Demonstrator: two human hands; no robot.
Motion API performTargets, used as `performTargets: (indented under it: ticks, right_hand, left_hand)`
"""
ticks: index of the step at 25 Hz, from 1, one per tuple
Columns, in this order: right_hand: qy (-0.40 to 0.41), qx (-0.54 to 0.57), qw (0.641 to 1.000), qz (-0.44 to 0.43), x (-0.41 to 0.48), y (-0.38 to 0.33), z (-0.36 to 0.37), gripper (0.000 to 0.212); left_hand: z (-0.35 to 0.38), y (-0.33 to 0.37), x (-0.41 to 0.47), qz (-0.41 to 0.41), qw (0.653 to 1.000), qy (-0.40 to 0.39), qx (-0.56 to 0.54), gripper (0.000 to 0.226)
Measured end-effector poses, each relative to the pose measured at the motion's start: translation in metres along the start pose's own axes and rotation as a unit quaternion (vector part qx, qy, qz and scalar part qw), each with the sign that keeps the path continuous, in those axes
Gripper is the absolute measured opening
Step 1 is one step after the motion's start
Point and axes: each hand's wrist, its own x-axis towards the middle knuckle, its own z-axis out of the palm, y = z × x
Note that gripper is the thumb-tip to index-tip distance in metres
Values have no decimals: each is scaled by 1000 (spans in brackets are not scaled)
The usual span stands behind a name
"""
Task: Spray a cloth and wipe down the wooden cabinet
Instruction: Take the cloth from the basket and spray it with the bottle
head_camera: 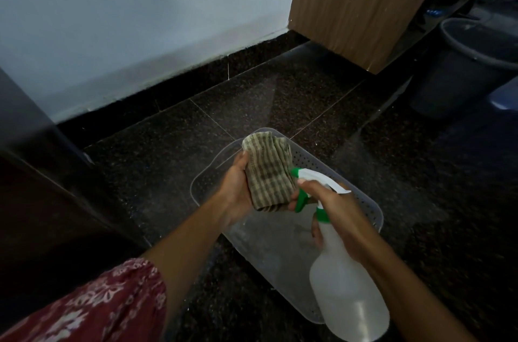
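My left hand [234, 189] grips a folded, striped beige cloth [267, 170] and holds it upright above a clear basket. My right hand [333, 212] grips the neck of a white spray bottle [347, 288] with a green and white trigger head [305, 187]. A finger lies on the trigger, and the nozzle sits right against the cloth. The wooden cabinet [361, 2] stands at the upper right, its lower corner hanging above the dark floor.
A clear perforated plastic basket [364, 201] lies on the dark speckled floor under my hands. A dark bucket [465, 61] stands at the right, beyond the cabinet. A white wall with a black skirting runs along the back. Dark furniture [33, 173] fills the left.
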Motion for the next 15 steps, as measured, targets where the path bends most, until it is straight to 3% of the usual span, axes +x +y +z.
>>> performTargets:
  ticks: [15]
  right_hand:
    - [7,-18,997,75,-15,-2,-19,28]
  left_hand:
    - [11,-3,4,38,999,16,-32,42]
